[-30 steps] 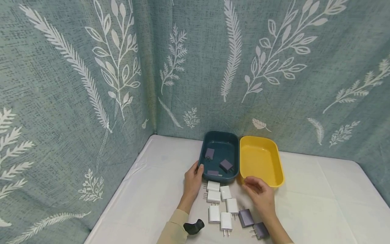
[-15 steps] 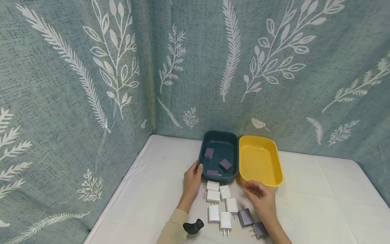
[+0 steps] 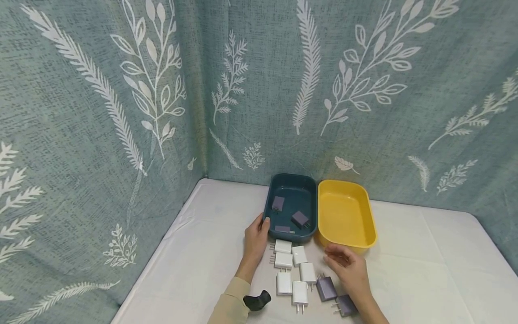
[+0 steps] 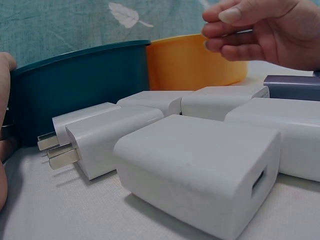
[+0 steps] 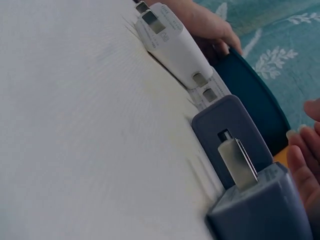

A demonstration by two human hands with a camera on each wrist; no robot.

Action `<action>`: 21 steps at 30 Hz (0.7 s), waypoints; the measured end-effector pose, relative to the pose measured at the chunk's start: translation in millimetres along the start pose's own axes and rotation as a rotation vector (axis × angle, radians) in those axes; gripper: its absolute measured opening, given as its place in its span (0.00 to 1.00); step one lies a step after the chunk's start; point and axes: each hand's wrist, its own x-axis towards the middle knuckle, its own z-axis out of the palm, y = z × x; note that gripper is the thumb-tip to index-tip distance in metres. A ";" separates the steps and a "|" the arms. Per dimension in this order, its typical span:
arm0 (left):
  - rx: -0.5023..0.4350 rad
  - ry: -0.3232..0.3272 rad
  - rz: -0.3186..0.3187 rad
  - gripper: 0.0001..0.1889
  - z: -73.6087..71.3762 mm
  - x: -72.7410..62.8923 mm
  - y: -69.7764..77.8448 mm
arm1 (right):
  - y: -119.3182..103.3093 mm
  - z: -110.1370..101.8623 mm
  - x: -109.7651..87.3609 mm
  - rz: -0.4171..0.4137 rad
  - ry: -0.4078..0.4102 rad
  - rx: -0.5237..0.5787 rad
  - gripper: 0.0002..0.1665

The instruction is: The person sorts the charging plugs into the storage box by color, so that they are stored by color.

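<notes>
At the near left corner of the dark blue tray (image 3: 299, 237), my left hand (image 3: 256, 238) holds its side, the thumb at the rim and the fingers along the outer wall. Inside that tray lie purple plug adapters (image 3: 300, 218). My right hand (image 3: 349, 265) hovers before the near edge of the yellow tray (image 3: 370, 240), its fingers loosely bent with nothing between them; the left wrist view shows this right hand (image 4: 272, 32) too. Several white plug adapters (image 3: 284, 284) lie between my arms. Beside my right wrist are two purple adapters (image 3: 326, 289).
The two trays stand side by side near the patterned curtain (image 3: 259, 90) at the back. A black curved object (image 3: 257, 301) sits by my left sleeve (image 3: 231, 302). White cloth (image 3: 425, 270) covers the table.
My right hand has drifted slightly toward me, away from the yellow tray. The left hand, the trays and the adapters look the same.
</notes>
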 end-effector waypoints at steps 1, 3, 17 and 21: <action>0.000 0.000 0.000 0.27 0.1 0.1 0.3 | 0.0 -0.9 -0.4 0.002 -0.006 -0.004 0.17; 0.003 0.001 0.003 0.27 0.2 0.0 0.6 | -0.2 -2.7 -1.0 0.006 -0.018 -0.012 0.17; 0.006 0.007 -0.003 0.27 1.8 1.0 -2.1 | 2.5 -14.7 -6.0 0.062 -0.091 -0.063 0.18; 0.014 0.009 0.001 0.27 1.4 0.7 -2.5 | 3.5 -17.0 -6.6 0.103 -0.140 -0.077 0.19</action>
